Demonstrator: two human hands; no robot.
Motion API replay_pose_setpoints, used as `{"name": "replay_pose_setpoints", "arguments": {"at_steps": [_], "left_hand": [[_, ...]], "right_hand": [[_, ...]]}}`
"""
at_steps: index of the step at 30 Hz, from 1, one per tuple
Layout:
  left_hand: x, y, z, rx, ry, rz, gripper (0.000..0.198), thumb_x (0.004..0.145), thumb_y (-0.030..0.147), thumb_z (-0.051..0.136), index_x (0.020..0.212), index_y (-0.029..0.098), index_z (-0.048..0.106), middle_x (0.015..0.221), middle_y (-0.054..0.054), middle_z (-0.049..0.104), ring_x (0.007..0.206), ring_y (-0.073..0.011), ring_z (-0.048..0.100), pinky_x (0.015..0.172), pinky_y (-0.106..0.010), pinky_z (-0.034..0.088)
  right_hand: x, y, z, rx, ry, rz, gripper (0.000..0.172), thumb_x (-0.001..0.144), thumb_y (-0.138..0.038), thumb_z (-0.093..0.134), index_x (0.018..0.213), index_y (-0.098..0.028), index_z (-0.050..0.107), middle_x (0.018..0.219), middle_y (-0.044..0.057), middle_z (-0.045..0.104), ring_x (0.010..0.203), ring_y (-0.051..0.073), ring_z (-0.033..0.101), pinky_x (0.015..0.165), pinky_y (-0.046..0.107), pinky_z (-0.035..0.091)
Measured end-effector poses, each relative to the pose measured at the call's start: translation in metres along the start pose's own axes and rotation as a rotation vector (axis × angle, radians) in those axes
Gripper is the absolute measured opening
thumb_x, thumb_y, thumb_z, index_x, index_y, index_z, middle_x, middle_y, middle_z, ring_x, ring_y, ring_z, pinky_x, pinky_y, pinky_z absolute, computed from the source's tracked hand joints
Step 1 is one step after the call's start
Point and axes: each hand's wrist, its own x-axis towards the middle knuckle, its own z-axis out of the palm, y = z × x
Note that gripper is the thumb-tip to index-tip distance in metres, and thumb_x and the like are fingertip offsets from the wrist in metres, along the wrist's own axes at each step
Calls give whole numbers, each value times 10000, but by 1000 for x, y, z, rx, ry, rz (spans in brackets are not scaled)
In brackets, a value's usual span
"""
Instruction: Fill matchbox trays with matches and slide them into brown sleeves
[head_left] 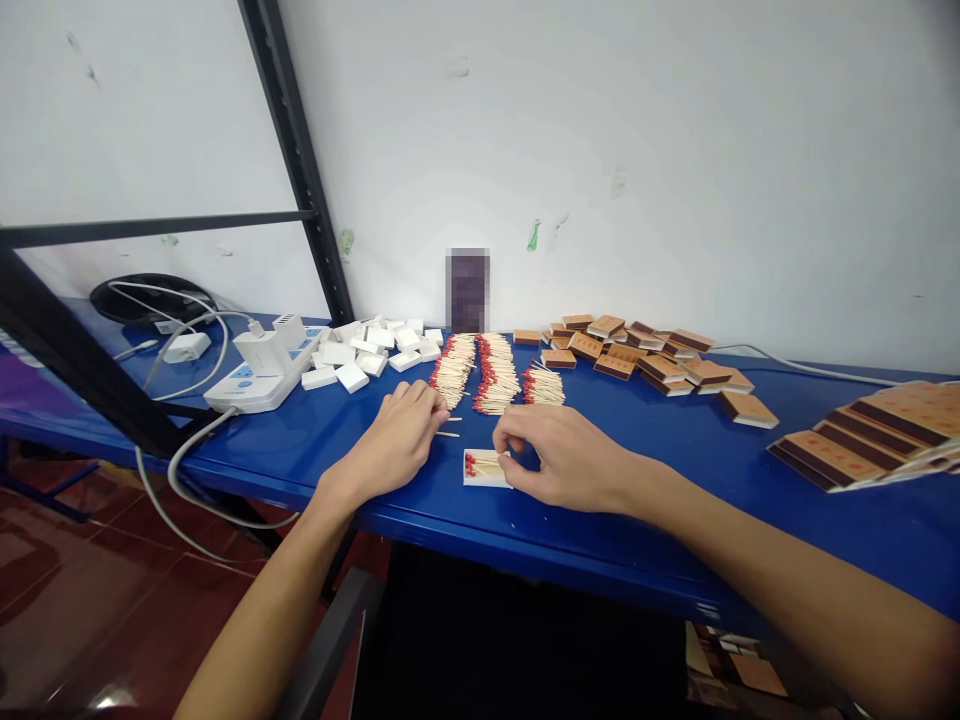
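A small white matchbox tray [480, 480] lies near the table's front edge with several red-headed matches [480, 462] in it, heads to the left. My right hand [566, 460] is over the tray's right end, thumb and forefinger curled together; its fingers cover what they may hold. My left hand [397, 430] has its fingertips pinched at the near end of the left row of matches [454, 370]; I cannot make out anything in them. A middle row [495, 375] and a shorter right row [544, 387] of matches lie beyond my hands. A loose match [448, 434] lies beside my left fingers.
White trays [367, 345] are heaped at the back left, beside a power strip [262, 380] with cables. Brown matchbox sleeves [622, 345] are piled at the back right, with more stacked sleeves [870, 430] at far right. A black metal frame [296, 140] rises at left.
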Motion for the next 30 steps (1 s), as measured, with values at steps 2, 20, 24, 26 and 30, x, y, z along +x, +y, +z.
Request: {"name": "replay_pose_setpoints", "arguments": {"at_steps": [2,20,24,26,30], "left_hand": [[-2,11,-2,-61,-21,21,249,1035,305,275,900,199,455,966,-53,513,868,-207,428,802,-370,373],[-6,-12,-9,40,-198,-71,278,1012,359,329,912,215,546,959,-54,501,901,-237,453,807,-403,376],[-8,11,-14,-55,-144,23,274,1018,355,324,924,212,538,1000,-56,520,931,-228,453,836,-397,381],[-10,24,-16,-106,-142,79,268,1016,370,336,934,219,542,1012,-47,528,941,-220,458,852,-389,387],[-14,33,-16,-72,-120,94,246,1007,360,359,948,225,557,1017,-45,533,935,-220,469,850,-390,397]], "right_hand": [[0,4,-1,-38,15,42,50,806,-159,530,769,-184,553,719,-11,573,636,117,485,619,250,334],[26,30,0,-381,-223,359,177,904,-182,462,826,-197,620,930,73,685,831,203,609,584,280,299],[21,34,0,-374,-236,349,159,912,-210,463,843,-202,606,931,68,682,801,194,601,579,281,292],[18,37,-3,-358,-221,344,138,903,-223,483,840,-202,604,916,61,675,785,186,589,579,276,293],[11,33,-10,-276,-148,272,113,888,-216,503,836,-192,601,844,46,648,713,156,545,594,264,305]]}}
